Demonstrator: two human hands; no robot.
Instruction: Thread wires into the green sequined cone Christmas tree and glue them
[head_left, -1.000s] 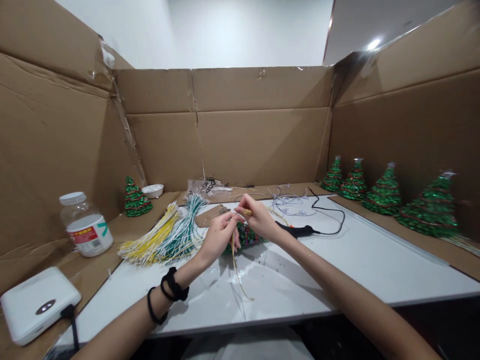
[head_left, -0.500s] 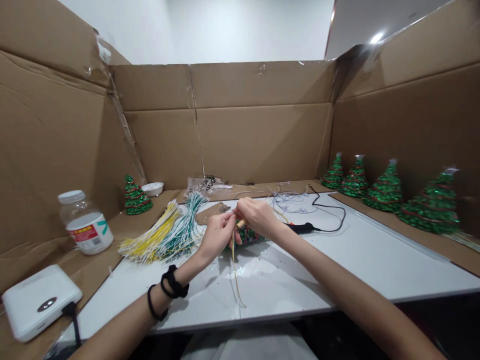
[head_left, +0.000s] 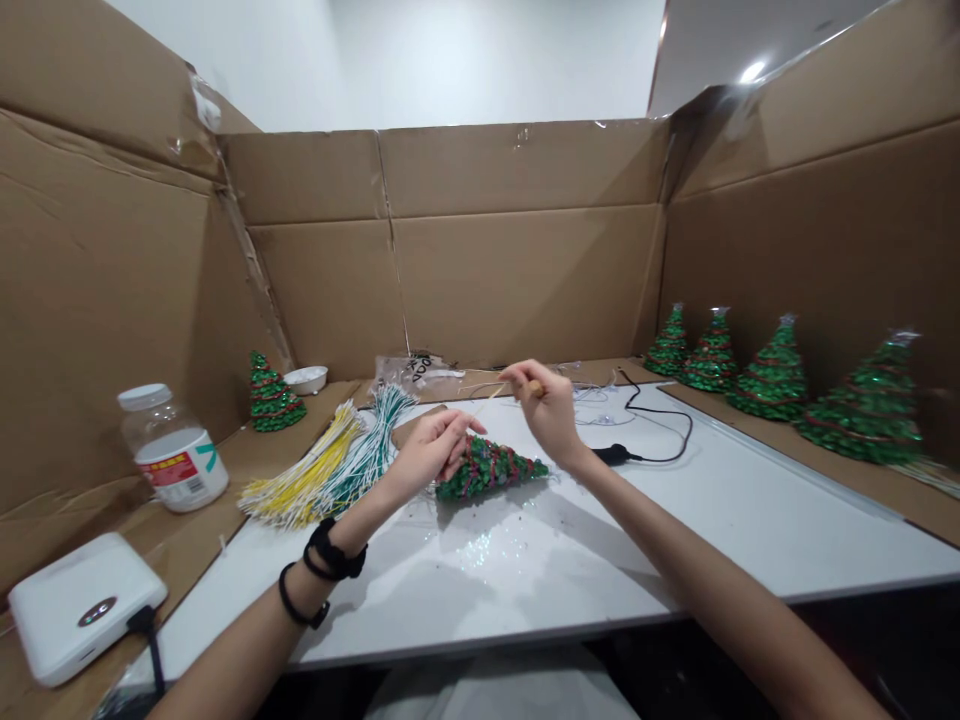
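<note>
A thin yellow wire stretches between my two hands above the white board. My left hand pinches its near end, with the fingers closed at the base of a small green Christmas tree that lies on its side, tip to the right. My right hand, raised above the tree's tip, is closed on the wire's other end. A short light-brown wooden piece also shows in the right fist; its full shape is hidden.
Yellow wires and green wires lie bundled at left. A black-handled corded tool rests at right. Several finished trees line the right cardboard wall. A jar and a white box stand left.
My right hand has moved up and right, away from my left hand, drawing the yellow wire out between them. The left hand shifted slightly left. More of the lying tree now shows.
</note>
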